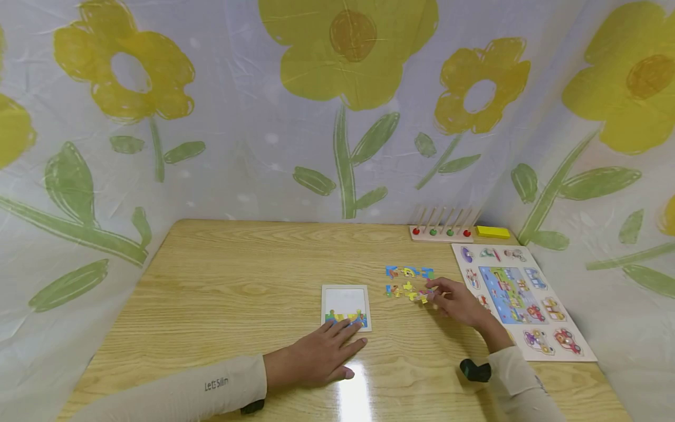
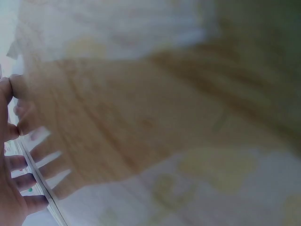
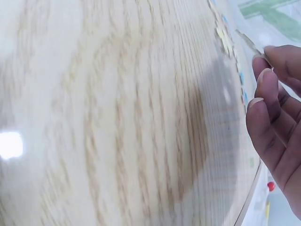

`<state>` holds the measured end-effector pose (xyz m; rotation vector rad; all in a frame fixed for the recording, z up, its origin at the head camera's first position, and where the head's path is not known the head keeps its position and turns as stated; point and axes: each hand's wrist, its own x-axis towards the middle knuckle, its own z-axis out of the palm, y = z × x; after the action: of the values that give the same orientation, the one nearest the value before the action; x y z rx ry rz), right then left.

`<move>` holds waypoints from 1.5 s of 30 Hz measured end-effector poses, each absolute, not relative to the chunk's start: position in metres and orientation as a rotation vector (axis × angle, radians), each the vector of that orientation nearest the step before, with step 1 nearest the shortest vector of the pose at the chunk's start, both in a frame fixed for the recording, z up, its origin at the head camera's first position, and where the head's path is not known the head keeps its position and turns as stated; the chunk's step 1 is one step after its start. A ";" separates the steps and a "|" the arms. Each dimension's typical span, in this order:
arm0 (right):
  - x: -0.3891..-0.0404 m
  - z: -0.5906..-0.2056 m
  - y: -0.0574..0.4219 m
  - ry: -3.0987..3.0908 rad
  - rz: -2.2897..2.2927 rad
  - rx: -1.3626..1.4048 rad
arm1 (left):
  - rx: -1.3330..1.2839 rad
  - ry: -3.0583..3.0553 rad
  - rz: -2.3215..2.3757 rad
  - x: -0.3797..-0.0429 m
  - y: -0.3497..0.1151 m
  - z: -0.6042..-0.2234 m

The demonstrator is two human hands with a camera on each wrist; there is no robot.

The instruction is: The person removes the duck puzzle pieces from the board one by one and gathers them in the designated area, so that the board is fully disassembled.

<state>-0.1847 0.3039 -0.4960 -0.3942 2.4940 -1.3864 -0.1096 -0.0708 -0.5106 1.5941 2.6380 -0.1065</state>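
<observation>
- Left hand (image 1: 320, 356), lower centre of the head view: fingers spread, touching the puzzle tray (image 1: 345, 298).
- Right hand (image 1: 460, 303), right of centre: pinches a puzzle piece (image 3: 250, 42) near loose pieces (image 1: 408, 286).

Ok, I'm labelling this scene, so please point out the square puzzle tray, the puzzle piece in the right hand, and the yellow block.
Puzzle tray (image 1: 345, 299): head view, on its bare white base.
Puzzle piece (image 3: 251, 43): right wrist view, on its exposed edge.
Yellow block (image 1: 493, 232): head view, on its top.

High head view facing forward and down, 2 close wrist views, right also showing puzzle pieces (image 1: 408, 286)
</observation>
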 end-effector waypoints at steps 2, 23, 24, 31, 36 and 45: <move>-0.186 -0.497 0.307 2.508 -1.368 -0.392 | 1.595 2.635 -0.096 -0.110 -0.071 -0.511; -0.195 -0.501 0.315 2.587 -1.178 -0.375 | 1.613 2.649 -0.063 -0.110 -0.072 -0.513; -0.196 -0.501 0.315 2.599 -1.161 -0.373 | 1.614 2.650 -0.060 -0.110 -0.072 -0.513; -0.201 -0.502 0.314 2.689 -1.028 -0.396 | 1.612 2.644 -0.050 -0.110 -0.072 -0.511; -0.203 -0.502 0.314 2.699 -0.972 -0.406 | 1.609 2.637 -0.046 -0.109 -0.072 -0.511; -0.205 -0.502 0.314 2.701 -0.973 -0.438 | 1.603 2.628 -0.033 -0.110 -0.073 -0.510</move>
<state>-0.2053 0.3143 -0.5024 -0.4378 2.7010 -0.9726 -0.1096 -0.0727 -0.5095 1.6034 2.6279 -0.0334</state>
